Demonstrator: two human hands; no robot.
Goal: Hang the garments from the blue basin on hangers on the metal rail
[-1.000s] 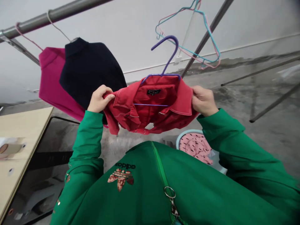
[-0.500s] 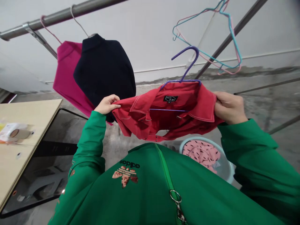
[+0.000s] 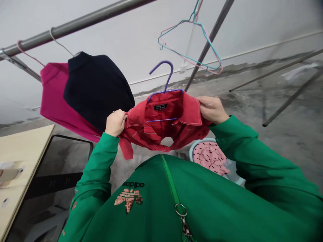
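Observation:
A red jacket (image 3: 136, 134) with white stitching and a black neck label hangs on a purple hanger (image 3: 169, 75) in front of my chest. The hanger's hook points up and is free of the rail. My left hand (image 3: 115, 123) is closed on the jacket's shoulder at the left. On the other side my right hand (image 3: 212, 109) pinches the opposite shoulder beside the collar. The hanger's lower bar shows inside the open neck. The ends of the hanger are hidden under the cloth.
A metal rail (image 3: 83, 24) carries a magenta garment (image 3: 54, 94) and a dark navy garment (image 3: 98, 87). Blue and pink hangers (image 3: 195, 23) hang at the upper right. Below stands a light-blue basin (image 3: 192, 151) holding pink patterned cloth (image 3: 209, 156). A pale wooden table (image 3: 27, 144) is at left.
My right hand has come inward with the jacket, so my hands are closer together. My left hand's grip has moved nearer the collar. The view has shifted to the right.

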